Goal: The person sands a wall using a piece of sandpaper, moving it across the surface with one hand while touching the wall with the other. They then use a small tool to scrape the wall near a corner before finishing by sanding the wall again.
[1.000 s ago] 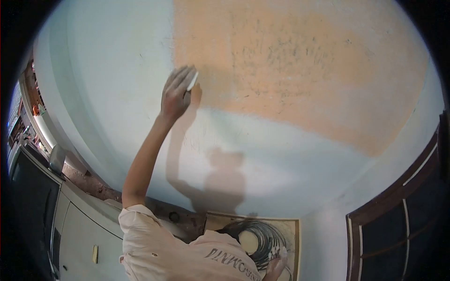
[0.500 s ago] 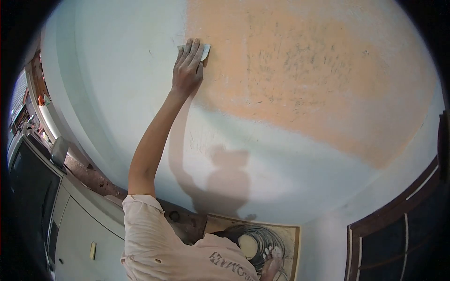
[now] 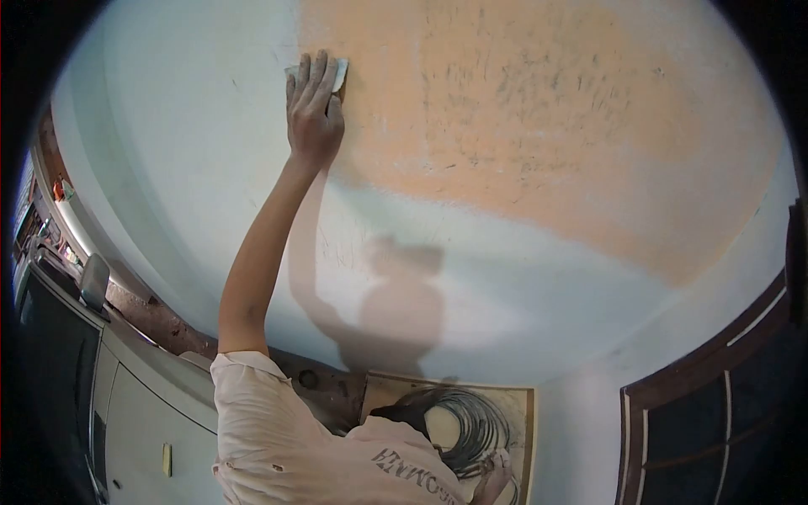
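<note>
The left hand (image 3: 313, 109) presses a small pad (image 3: 338, 74) flat against the wall (image 3: 505, 278) at the orange patch's (image 3: 539, 109) left edge, the right hand is out of view, and at full stretch the pad could slip from under the fingers and drop.

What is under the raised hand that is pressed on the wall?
Under the left hand a small pale pad lies flat against the wall, at the edge of the orange patch. Only its corners show; the fingers cover the rest.
</note>
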### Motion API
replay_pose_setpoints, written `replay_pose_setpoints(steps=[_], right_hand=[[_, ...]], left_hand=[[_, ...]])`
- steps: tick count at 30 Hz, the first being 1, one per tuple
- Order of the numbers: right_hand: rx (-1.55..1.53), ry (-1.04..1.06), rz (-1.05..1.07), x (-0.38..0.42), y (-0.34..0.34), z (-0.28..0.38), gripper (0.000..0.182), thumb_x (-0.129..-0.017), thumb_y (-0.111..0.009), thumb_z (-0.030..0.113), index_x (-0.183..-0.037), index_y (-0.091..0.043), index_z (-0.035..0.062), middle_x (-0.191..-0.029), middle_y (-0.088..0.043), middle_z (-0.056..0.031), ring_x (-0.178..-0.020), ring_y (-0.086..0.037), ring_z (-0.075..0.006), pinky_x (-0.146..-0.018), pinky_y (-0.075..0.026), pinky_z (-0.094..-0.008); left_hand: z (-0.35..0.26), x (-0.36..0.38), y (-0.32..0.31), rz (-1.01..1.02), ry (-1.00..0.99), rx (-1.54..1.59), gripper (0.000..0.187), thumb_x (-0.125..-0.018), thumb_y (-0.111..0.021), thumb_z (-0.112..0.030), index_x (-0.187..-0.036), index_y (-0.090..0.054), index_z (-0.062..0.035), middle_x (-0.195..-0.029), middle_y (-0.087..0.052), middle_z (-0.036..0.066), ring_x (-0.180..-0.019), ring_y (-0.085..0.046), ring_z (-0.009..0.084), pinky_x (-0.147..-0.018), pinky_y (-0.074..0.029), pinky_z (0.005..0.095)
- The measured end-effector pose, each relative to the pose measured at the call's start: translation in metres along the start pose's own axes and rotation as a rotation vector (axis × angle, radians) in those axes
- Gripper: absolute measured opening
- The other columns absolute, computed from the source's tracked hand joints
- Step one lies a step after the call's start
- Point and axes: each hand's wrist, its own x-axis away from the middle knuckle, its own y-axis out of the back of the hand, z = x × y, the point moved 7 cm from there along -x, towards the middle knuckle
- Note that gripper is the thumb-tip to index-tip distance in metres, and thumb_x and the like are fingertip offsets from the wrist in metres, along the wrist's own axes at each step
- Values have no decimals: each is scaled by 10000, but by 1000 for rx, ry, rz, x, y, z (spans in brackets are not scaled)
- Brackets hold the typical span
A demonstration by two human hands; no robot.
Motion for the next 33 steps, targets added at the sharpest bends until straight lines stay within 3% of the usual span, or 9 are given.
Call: replay_pose_setpoints(steps=[8, 14, 22, 25, 27, 28, 31, 33], right_hand=[[7, -61, -73, -5, 0, -6, 273, -895, -542, 119, -1145, -516, 14, -971, -645, -97, -823, -635, -191, -691, -492, -291], [127, -73, 42, -21, -53, 29, 295, -887, -562, 119, -1153, -522, -1, -988, -645, -100, -847, -634, -192, -693, -483, -295], [215, -94, 123, -78, -62, 46, 360, -845, -615, 132, -1152, -528, -33, -983, -642, -129, -867, -635, -208, -694, -477, -299], [326, -186, -22, -87, -58, 54, 394, -822, -626, 127, -1167, -526, -35, -993, -635, -143, -876, -633, -227, -716, -481, -316], [312, -179, -19, -99, -38, 33, 410, -811, -629, 122, -1174, -523, -36, -984, -631, -144, -864, -631, -232, -724, -481, -319], [300, -176, -8, -105, -32, 22, 419, -805, -631, 119, -1178, -522, -37, -980, -630, -145, -859, -630, -234, -728, -480, -321], [409, -361, -66, -101, -24, 9, 424, -808, -619, 112, -1194, -515, -30, -984, -626, -136, -862, -628, -244, -746, -477, -332], [316, -363, -19, -93, -18, 0, 435, -805, -611, 103, -1213, -509, -8, -977, -625, -130, -880, -630, -248, -766, -472, -355]], left_hand=[[-1, 1, -2, -39, -41, -13, 515, -772, -432, 33, -1268, -546, -45, -1376, -465, 128, -1335, -343, 334, -1087, -228, 519], [-2, 3, -4, -31, -48, -43, 498, -776, -418, 19, -1251, -559, -32, -1357, -480, 146, -1328, -351, 346, -1091, -224, 511], [-2, 2, -7, -84, -92, -65, 511, -758, -369, 32, -1214, -592, -25, -1335, -497, 168, -1319, -363, 358, -1098, -219, 494], [-5, 3, -8, -77, -89, -82, 472, -803, -362, 30, -1226, -570, 3, -1342, -486, 182, -1325, -356, 348, -1104, -222, 469], [-4, 4, -8, -48, -85, -108, 438, -848, -351, 27, -1239, -547, 28, -1355, -468, 189, -1339, -338, 321, -1112, -227, 434], [-4, 4, -9, -57, -72, -117, 423, -854, -364, 18, -1236, -544, 37, -1338, -484, 197, -1327, -352, 348, -1103, -226, 466], [1, 7, -9, -65, -47, -114, 418, -871, -364, 8, -1256, -522, 40, -1349, -470, 200, -1330, -344, 352, -1109, -219, 453], [3, 8, -9, -73, -19, -100, 421, -872, -362, 10, -1265, -511, 43, -1355, -461, 203, -1333, -337, 354, -1113, -215, 447]])
